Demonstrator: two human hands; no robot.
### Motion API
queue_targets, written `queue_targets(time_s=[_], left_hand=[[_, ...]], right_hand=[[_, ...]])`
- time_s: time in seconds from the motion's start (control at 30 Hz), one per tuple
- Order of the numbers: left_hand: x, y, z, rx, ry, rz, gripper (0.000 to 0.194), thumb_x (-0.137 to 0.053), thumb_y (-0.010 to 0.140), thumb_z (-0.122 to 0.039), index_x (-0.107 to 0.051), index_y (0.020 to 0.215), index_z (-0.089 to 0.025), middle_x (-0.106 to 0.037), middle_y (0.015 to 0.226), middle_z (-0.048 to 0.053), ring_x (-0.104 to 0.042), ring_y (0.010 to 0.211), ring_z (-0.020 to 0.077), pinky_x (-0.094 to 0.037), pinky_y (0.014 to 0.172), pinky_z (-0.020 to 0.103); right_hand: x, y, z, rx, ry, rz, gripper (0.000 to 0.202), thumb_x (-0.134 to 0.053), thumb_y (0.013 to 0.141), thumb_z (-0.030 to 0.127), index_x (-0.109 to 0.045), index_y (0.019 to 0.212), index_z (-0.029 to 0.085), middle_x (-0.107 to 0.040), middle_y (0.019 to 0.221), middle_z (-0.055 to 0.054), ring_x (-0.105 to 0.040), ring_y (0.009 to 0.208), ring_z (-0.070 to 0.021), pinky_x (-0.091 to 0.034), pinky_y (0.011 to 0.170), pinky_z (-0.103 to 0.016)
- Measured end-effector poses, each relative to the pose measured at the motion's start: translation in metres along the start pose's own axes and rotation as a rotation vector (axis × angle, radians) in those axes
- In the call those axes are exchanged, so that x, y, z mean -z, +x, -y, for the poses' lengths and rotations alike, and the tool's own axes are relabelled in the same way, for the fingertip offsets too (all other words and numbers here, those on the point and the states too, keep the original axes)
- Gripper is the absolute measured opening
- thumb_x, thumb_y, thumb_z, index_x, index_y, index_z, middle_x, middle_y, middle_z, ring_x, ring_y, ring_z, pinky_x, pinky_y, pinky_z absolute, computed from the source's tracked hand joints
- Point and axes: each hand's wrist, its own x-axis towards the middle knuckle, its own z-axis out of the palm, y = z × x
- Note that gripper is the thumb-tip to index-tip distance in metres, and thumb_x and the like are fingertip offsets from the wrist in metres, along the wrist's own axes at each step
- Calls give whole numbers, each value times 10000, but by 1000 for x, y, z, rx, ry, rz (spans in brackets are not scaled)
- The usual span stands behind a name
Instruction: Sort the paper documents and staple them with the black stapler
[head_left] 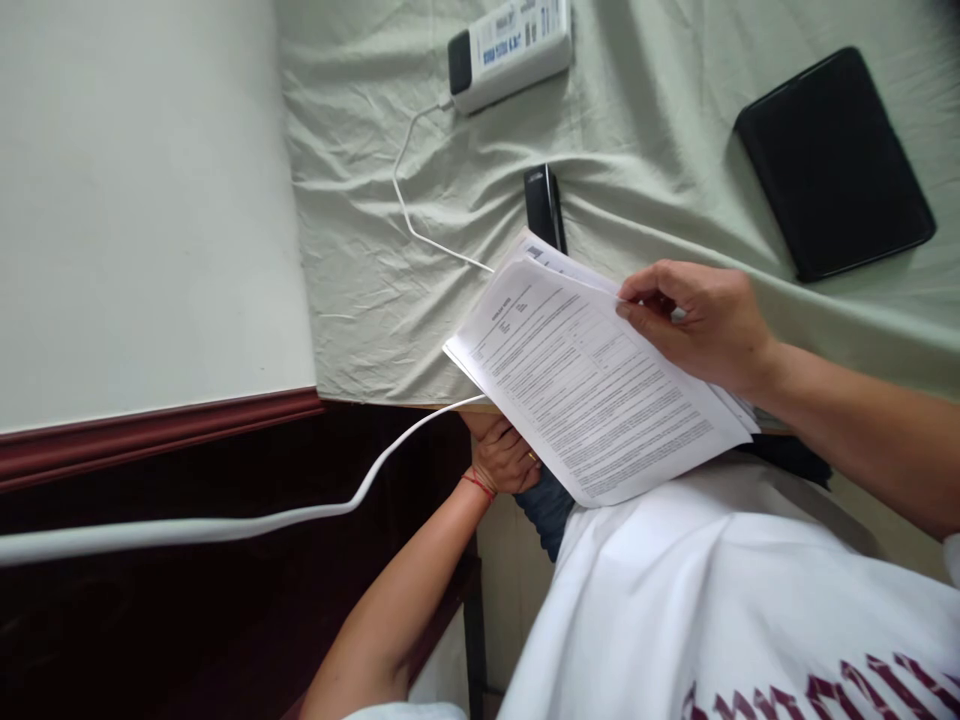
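Observation:
A small stack of printed sheets of paper (600,390) slants across the table's front edge and over my lap. My right hand (694,315) pinches the upper right edge of the top sheet between thumb and fingers. Below the stack's left edge, my left hand (510,455) is closed with curled fingers, wearing a ring and a red string bracelet. The sheets partly cover that hand, so what it grips, if anything, is hidden. A narrow black object (544,205) lies just behind the stack, its near end covered by the paper.
A white power bank (514,55) lies at the back with a white cable (405,195) plugged in. The cable passes behind the papers; a white cord (300,513) runs off left. A black tablet-like slab (836,165) rests right on the wrinkled green tablecloth (360,300). A wall borders the left.

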Motion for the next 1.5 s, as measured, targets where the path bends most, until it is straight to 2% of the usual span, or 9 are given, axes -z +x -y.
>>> queue_targets(time_s=[0.43, 0.63, 0.8, 0.97, 1.07, 1.27, 1.5], left_hand=[[-1, -1, 0, -2, 1, 16, 128, -577, 810, -237, -623, 691, -231, -608, 632, 21, -621, 713, 209, -554, 853, 439], [-1, -3, 0, 3, -18, 17, 159, -591, 816, -245, -616, 663, -208, -586, 621, 24, -629, 704, 201, -565, 854, 437], [0, 1, 0, -2, -16, 0, 119, -584, 807, -230, -642, 705, -206, -622, 659, 26, -638, 728, 199, -564, 880, 431], [1, 3, 0, -3, -17, 1, 123, -564, 822, -228, -649, 735, -213, -640, 673, 34, -643, 771, 217, -556, 906, 444], [1, 2, -1, 4, -14, 4, 129, -561, 831, -228, -644, 734, -209, -633, 666, 28, -625, 737, 207, -549, 897, 434], [-1, -2, -1, 10, -23, 24, 92, -593, 812, -222, -661, 751, -215, -646, 670, 22, -622, 717, 201, -533, 889, 431], [0, 1, 0, 4, -21, 10, 102, -588, 801, -221, -669, 740, -205, -646, 664, 29, -606, 700, 206, -518, 883, 429]], right_hand=[[1, 0, 1, -55, -29, 11, 145, -616, 959, 386, -729, 918, 304, -718, 772, -7, -623, 668, -200, -504, 629, -358], [0, 2, -4, -39, -65, 40, 91, -721, 900, 397, -718, 896, 306, -724, 814, -12, -616, 704, -205, -473, 627, -356], [1, 2, -3, -40, -63, 43, 126, -671, 938, 372, -703, 839, 300, -707, 778, -9, -634, 710, -210, -468, 648, -363], [0, 2, -2, -20, -74, 53, 201, -589, 985, 408, -719, 866, 312, -736, 813, -21, -685, 799, -245, -507, 707, -388], [1, 2, -2, -3, -89, 10, 225, -560, 1000, 410, -725, 885, 311, -739, 842, -35, -685, 818, -256, -517, 737, -407], [8, 1, 4, -3, -140, -158, 265, -500, 1048, 424, -711, 960, 291, -715, 852, -71, -664, 805, -262, -519, 734, -433], [13, 1, 6, -89, -201, -197, 314, -426, 1072, 469, -709, 1040, 337, -736, 919, -59, -696, 858, -291, -536, 732, -454]])
